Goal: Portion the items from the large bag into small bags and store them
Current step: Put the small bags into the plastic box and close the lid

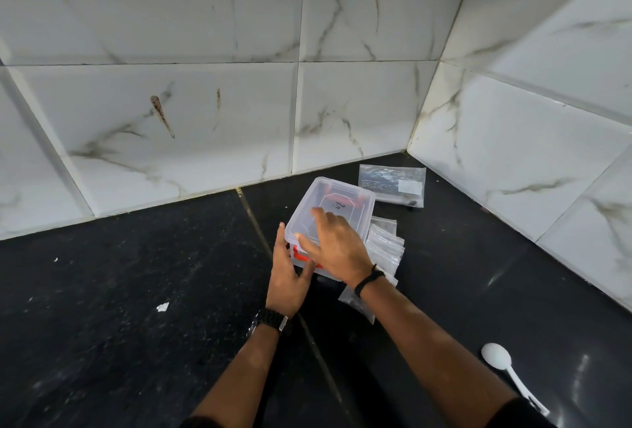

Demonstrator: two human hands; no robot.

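One clear plastic storage box point(337, 209) with a translucent lid and two red latches sits on the black counter point(136, 291), toward the back right corner where the two marble-tiled walls point(205, 103) meet. Both hands are at the box. The right hand point(337, 246) lies flat on top of the lid, fingers straight and slightly spread, pressing down near the front edge. The left hand point(289, 277) is at the front left corner of the box, fingers extended upward along its side and thumb near the front red latch point(301, 255); the hand is relaxed and wide, holding nothing. The second latch shows through the lid at the box's far end.

One large clear bag point(393, 183) with a white label lies flat behind and to the right of the box, close to the back corner of the counter; a few dark items remain in its lower corner. A stack of small clear bags point(386, 246) lies just beside the box's right side, partly under the right wrist; how many are in the stack I cannot tell.

One white plastic spoon point(506, 369) lies well apart near the front right of the counter. One black watch is on the left wrist, one dark band on the right.
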